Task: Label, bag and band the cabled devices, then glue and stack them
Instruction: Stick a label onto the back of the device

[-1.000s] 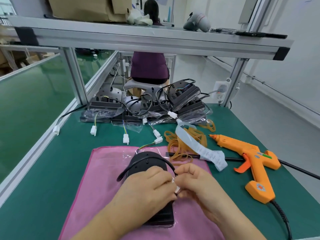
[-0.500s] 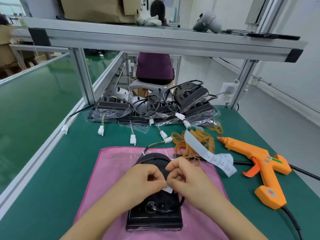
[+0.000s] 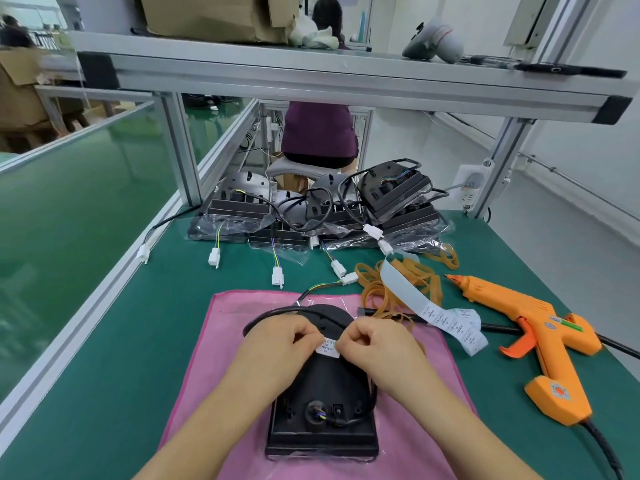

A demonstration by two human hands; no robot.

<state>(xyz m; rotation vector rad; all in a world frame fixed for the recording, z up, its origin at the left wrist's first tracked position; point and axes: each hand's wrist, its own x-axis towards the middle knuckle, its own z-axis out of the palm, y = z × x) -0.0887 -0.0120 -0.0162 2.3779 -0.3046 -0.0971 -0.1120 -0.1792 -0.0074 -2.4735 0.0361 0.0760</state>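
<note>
A black cabled device [image 3: 322,403] lies back-side up on a pink cloth [image 3: 225,344], its black cable looping over its rounded far end. A small white label [image 3: 328,348] sits on the device's back. My left hand [image 3: 277,351] pinches the label's left end and my right hand [image 3: 374,348] pinches its right end. A strip of white labels [image 3: 450,320] lies to the right over a heap of tan rubber bands [image 3: 394,282]. An orange glue gun [image 3: 530,327] rests further right. Several bagged devices [image 3: 311,209] are piled at the table's far edge.
White cable connectors [image 3: 277,275] lie on the green table [image 3: 104,341] beyond the cloth. An aluminium frame with a shelf [image 3: 311,74] spans overhead. The glue gun's cord [image 3: 602,452] runs off the near right. A seated person [image 3: 318,133] is behind the pile.
My head has tilted so the device's near end shows. Both hands moved up the device's back, and the label now lies flat between my fingertips.
</note>
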